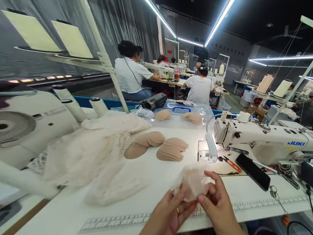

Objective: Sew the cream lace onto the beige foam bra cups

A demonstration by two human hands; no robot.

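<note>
– Left hand (170, 207) and right hand (217, 204) nearest the lens. State?
– Both closed on the same piece, a pale sheer fabric (193, 182). Left grips its lower left side, ring on one finger. Right pinches the right edge, thumb in front, index finger raised.
– Where's the piece?
– Held up over the front of the worktop (137, 202), on the near side of the sewing machine's (274, 142) needle area. Lamp (211, 143) is lit there.
– What's around it?
– Beyond it to the left, two fanned stacks of tan rounded pieces: near stack (172, 150), far stack (144, 144). Farther left, a heap of cream fabric (95, 156). Right side: orange-handled snips (232, 164), then a black phone (253, 171). Printed ruler strip (117, 221) runs along the front edge, partly behind the hands.
</note>
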